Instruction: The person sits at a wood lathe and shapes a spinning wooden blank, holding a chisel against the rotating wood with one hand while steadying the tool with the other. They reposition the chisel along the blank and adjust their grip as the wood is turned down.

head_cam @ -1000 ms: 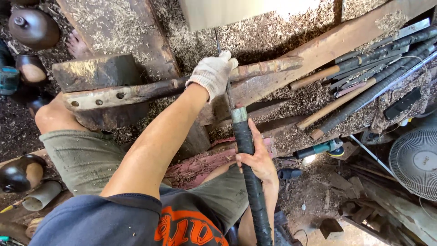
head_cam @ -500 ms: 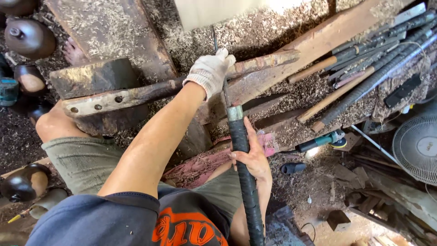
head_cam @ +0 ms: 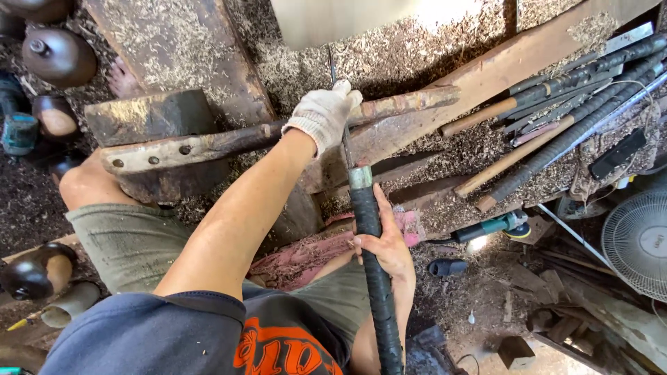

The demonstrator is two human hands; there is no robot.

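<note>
My left hand [head_cam: 324,114], in a white work glove, presses down on a long wooden bar [head_cam: 229,142] that lies across a wooden block [head_cam: 149,125], and steadies the thin metal blade [head_cam: 339,111] of a long turning tool. My bare right hand [head_cam: 384,243] grips that tool's black wrapped handle [head_cam: 372,264], which runs down past my lap. The blade tip reaches up toward a pale piece [head_cam: 347,21] at the top, where its end is hard to make out. I sit with my knees apart, in green shorts.
Wood shavings cover the beams and ground. Several long black-handled tools [head_cam: 570,118] lean at the right. Dark turned wooden vessels [head_cam: 59,55] stand at the left, another at lower left [head_cam: 31,274]. A fan [head_cam: 636,243] and a teal power tool [head_cam: 493,226] lie at the right.
The view has shifted slightly; both hands keep their hold on the tool and bar, with the tool handle staying nearly upright in the frame.
</note>
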